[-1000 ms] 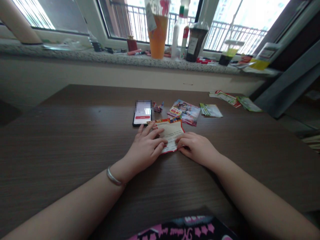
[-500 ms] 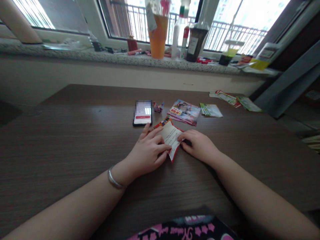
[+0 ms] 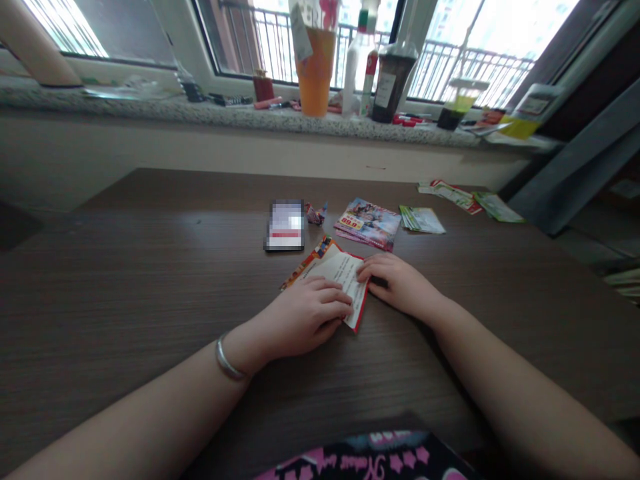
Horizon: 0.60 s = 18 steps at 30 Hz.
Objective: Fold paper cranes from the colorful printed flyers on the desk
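A folded paper sheet [image 3: 334, 268] lies on the table, cream with printed lines on its upper face. Red edges and a colourful orange strip show along its far left side. My left hand [image 3: 310, 313] rests across its near left part, fingers stretched out and lying on the paper. At the right edge, my right hand [image 3: 393, 277] has its fingers curled over the sheet with the thumb close below, gripping that edge. Just beyond the sheet are a phone [image 3: 285, 227] with a blurred screen and a small folded patterned paper piece [image 3: 315, 214].
Behind the sheet lie a stack of colourful leaflets [image 3: 369, 223] and some green-and-white papers [image 3: 421, 220]. More slips [image 3: 456, 197] sit at the table's far right. On the stone windowsill [image 3: 225, 113] stand a cup of orange drink [image 3: 316, 73], a dark-drink cup [image 3: 393, 83] and bottles.
My left hand has flattened onto the paper, its raised finger now lowered. The sheet has turned and lies flatter, with more of the orange strip showing. My right hand stays at the right edge.
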Tool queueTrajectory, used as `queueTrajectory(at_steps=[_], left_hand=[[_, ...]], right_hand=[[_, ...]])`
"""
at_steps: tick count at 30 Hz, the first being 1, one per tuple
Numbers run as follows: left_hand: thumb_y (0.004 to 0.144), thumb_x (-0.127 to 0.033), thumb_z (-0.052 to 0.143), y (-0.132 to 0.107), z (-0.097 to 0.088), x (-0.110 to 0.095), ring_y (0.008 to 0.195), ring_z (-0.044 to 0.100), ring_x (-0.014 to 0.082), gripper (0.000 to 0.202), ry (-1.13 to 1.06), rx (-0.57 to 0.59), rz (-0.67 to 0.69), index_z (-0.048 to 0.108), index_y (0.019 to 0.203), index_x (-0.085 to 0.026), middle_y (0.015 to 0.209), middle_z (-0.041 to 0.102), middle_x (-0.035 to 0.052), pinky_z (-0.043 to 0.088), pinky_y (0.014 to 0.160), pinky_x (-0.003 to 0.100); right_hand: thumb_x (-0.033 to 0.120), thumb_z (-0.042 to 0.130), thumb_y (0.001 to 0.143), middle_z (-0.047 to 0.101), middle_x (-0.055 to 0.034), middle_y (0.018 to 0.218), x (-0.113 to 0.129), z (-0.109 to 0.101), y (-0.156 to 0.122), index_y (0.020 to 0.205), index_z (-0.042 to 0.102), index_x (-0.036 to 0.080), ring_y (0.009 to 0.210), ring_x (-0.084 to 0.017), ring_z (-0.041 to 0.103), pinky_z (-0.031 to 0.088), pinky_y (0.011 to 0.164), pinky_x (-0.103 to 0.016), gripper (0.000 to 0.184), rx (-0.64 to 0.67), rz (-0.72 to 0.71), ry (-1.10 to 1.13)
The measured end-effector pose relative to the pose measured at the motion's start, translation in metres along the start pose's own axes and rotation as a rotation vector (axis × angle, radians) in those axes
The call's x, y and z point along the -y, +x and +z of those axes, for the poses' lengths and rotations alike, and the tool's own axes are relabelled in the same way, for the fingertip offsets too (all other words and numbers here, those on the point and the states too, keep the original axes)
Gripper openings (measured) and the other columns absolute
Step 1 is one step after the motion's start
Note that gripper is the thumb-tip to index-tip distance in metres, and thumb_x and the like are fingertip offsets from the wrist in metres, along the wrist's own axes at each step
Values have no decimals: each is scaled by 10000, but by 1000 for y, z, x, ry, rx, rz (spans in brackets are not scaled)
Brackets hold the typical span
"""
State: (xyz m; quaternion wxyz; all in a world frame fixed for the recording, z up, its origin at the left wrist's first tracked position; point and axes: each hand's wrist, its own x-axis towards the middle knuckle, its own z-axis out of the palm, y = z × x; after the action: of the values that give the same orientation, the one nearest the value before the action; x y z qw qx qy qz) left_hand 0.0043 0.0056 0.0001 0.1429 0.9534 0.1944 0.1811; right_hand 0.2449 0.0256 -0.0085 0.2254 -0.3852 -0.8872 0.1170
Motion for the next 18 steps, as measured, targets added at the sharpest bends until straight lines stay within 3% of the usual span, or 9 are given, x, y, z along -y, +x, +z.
queueTrajectory(at_steps=[10, 18], left_hand=[[906, -194, 476, -1, 5, 2, 1145, 540, 234, 275, 104, 64, 16, 613, 1143, -214, 1185, 630, 54, 418, 1016, 427], [884, -167, 490, -4, 7, 2, 1205, 501, 238, 342, 91, 53, -7, 570, 1211, -230, 1307, 577, 32, 396, 1040, 433]], right_hand=[[188, 639, 834, 617, -89, 1192, -2, -2, -1, 944, 664, 213, 1158, -225, 540, 397, 1036, -465, 116, -95, -53, -54], [249, 657, 822, 500, -106, 1363, 0, 3, -1, 1034, 643, 223, 1279, -258, 449, 380, 1066, -486, 214, -191, 115, -53]])
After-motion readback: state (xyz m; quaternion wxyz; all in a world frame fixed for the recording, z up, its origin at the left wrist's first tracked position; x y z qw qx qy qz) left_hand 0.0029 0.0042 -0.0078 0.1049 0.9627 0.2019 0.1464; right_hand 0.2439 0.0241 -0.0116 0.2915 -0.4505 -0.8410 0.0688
